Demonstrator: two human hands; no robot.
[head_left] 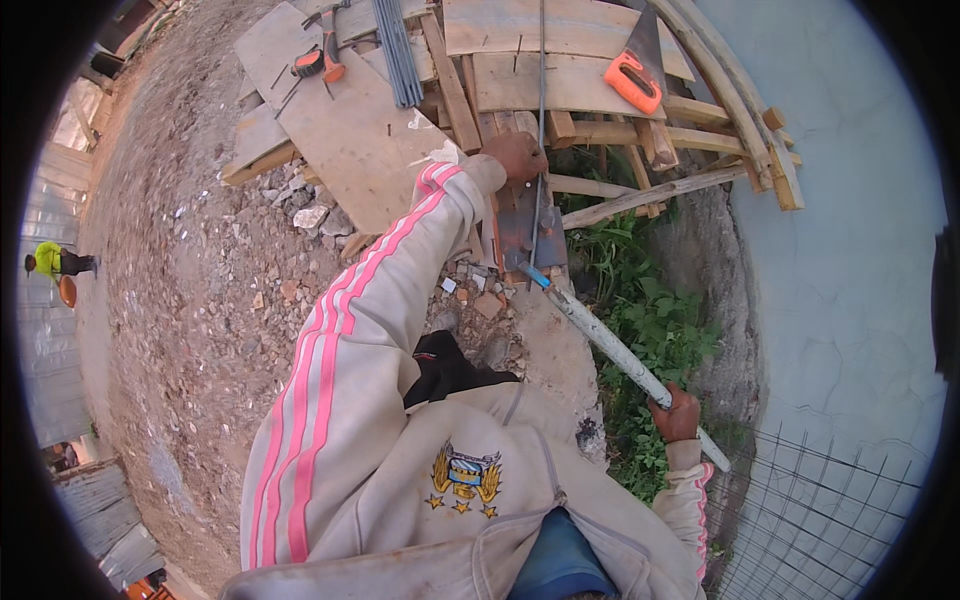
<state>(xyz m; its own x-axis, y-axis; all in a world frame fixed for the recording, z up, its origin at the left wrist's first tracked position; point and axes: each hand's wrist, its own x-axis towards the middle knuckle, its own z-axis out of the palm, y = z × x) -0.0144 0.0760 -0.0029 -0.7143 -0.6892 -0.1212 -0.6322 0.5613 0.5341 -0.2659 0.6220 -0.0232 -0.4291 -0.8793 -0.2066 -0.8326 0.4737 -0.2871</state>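
Note:
My left hand [515, 157] is closed around a thin steel rod [542, 85] that runs lengthwise over the planks. Under the rod's near part lies a dark metal plate [515, 228] on a wooden board. My right hand [676, 414] grips a long whitish pipe [615, 347] near its lower end. The pipe slants up to the left, and its blue-marked, hooked-looking tip meets the rod at the plate's near edge. Exactly how the tip sits on the rod is too small to tell.
A hammer [331, 50], an orange tape measure [308, 62], a bundle of rods [397, 50] and an orange-handled saw [635, 80] lie on the boards. Nails stick up from the wood. Rubble [290, 205], weeds [640, 320], wire mesh [810, 500] and a wall surround me. A person [60, 262] is far left.

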